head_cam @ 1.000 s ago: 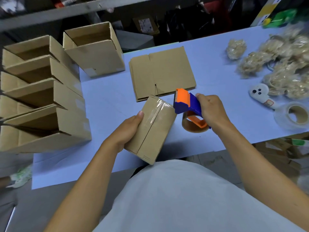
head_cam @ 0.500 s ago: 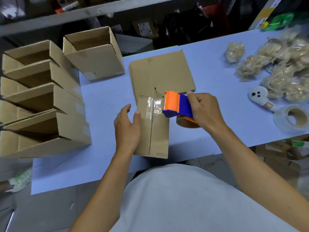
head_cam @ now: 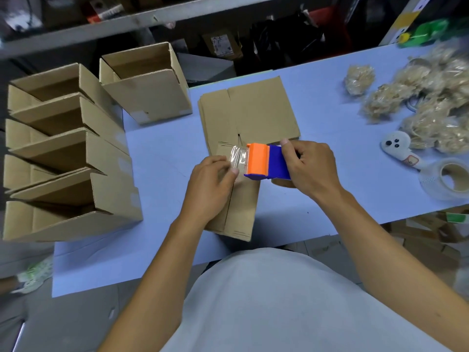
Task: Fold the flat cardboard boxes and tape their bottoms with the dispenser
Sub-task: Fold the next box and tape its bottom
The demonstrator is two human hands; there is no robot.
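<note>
A folded cardboard box [head_cam: 242, 212] stands bottom-up on the blue table [head_cam: 165, 158] in front of me. My right hand [head_cam: 308, 166] grips the orange and blue tape dispenser [head_cam: 264, 162] over the box's far end. A strip of clear tape [head_cam: 238, 158] runs from the dispenser's orange mouth to the left. My left hand [head_cam: 210, 189] lies on the box and its thumb and forefinger pinch the tape's free end. Behind the box lies a stack of flat cardboard boxes [head_cam: 253, 113].
Several folded open boxes [head_cam: 68, 153] lie in a row on the left, one more [head_cam: 147, 82] at the back. On the right are bags of pale filling [head_cam: 431, 97], a white dispenser [head_cam: 398, 148] and a tape roll [head_cam: 449, 179]. A shelf rail runs behind.
The box was turned square to me and set down. The dispenser moved from the box's right side onto its far end. My left hand shifted from the box's edge to pinch the tape.
</note>
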